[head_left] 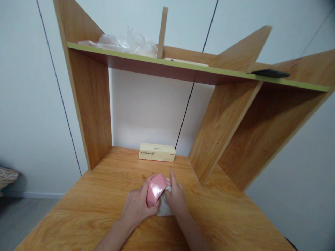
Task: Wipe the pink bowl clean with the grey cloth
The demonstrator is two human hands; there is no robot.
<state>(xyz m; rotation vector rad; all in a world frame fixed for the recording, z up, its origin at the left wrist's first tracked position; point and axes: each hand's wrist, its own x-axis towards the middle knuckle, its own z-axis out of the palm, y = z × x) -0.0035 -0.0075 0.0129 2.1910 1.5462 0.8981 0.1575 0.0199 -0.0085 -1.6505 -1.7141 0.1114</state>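
Note:
My left hand point(136, 205) is wrapped round a pink glossy packet point(156, 189) held just above the wooden desk point(99, 195). My right hand point(176, 197) meets it from the right, its fingers closed on a whitish sheet or wrapper point(164, 206) that hangs under the pink packet; its index finger points away from me. Both hands sit at the middle of the desk, near its front.
A long cream cardboard box point(157, 152) lies at the back of the desk against the white wall. The shelf above point(183, 68) carries a crumpled clear plastic bag point(125, 42) at left and a dark flat object point(270, 73) at right. Slanted wooden side panels flank the recess.

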